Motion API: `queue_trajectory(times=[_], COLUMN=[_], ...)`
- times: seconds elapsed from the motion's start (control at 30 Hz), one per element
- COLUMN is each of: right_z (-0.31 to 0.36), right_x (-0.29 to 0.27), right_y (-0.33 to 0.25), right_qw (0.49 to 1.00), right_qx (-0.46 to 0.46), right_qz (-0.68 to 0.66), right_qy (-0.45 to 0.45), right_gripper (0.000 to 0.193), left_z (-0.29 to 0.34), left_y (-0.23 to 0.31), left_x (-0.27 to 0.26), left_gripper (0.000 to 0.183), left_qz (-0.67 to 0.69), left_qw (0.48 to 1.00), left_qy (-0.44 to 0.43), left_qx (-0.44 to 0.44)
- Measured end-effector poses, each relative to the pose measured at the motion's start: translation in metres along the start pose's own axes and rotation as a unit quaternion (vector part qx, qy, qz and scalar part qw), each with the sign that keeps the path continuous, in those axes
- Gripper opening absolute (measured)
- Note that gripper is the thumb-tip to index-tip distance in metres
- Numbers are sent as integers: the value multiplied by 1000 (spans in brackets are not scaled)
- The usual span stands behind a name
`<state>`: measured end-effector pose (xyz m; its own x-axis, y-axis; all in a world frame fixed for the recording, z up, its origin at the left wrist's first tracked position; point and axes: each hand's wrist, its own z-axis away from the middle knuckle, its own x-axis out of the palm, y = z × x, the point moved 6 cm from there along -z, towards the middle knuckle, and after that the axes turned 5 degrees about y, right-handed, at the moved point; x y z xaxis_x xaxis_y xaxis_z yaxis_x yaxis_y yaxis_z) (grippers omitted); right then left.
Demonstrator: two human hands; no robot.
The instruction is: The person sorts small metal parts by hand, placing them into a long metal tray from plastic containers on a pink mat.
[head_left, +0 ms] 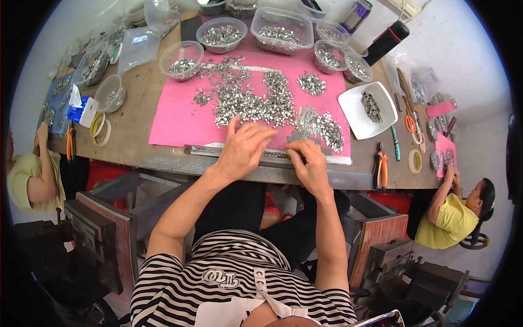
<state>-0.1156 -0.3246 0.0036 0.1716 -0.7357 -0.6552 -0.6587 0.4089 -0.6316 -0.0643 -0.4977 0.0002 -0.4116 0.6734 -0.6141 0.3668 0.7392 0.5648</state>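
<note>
My left hand [244, 148] hovers over the near edge of a heap of small silvery metal pieces [253, 103], its fingers apart and slightly smeared. My right hand [310, 162] has thumb and fingertips pinched at the right part of a long ruler-like metal strip [210, 151] along the mat's near edge. What those fingertips hold is too small to name. Between my hands a dark row of small links [275, 156] lies along the strip. Thin silvery pins [309, 121] and another pile of metal pieces [331, 132] lie just beyond my right hand.
A pink mat [169, 117] covers the bench's middle. Clear tubs [222, 35] of metal parts line its far side. On the right are a white dish [354, 121] with a chain, orange-handled pliers [379, 166], a tape roll [415, 161] and a black flask [385, 42]. People work at both sides.
</note>
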Motion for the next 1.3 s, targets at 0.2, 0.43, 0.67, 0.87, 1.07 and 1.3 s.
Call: queue_trajectory(times=[0.2,0.43,0.67,0.87,1.07,1.3], right_z=[-31,-19,-20,-27,-29,-25], right_x=[9,11,-7,10,17,13], right_y=[11,0,11,18,16,10], right_qw=[993,984,999,997,990,979], right_qx=[-35,-85,-13,0,-12,-24], right_qz=[88,144,46,68,132,199], right_qy=[68,-56,-15,40,49,42], right_gripper=[28,27,17,11,9,9], left_z=[-26,1,14,20,17,12], left_y=[4,-1,12,20,25,29], left_x=[10,-11,-9,8,15,20], left_gripper=[25,8,9,12,10,9], left_qz=[-78,-20,-7,-13,-28,-76], left_qw=[995,998,999,1000,999,997], left_qy=[45,53,33,13,1,-5], left_qx=[48,-14,-19,6,20,28])
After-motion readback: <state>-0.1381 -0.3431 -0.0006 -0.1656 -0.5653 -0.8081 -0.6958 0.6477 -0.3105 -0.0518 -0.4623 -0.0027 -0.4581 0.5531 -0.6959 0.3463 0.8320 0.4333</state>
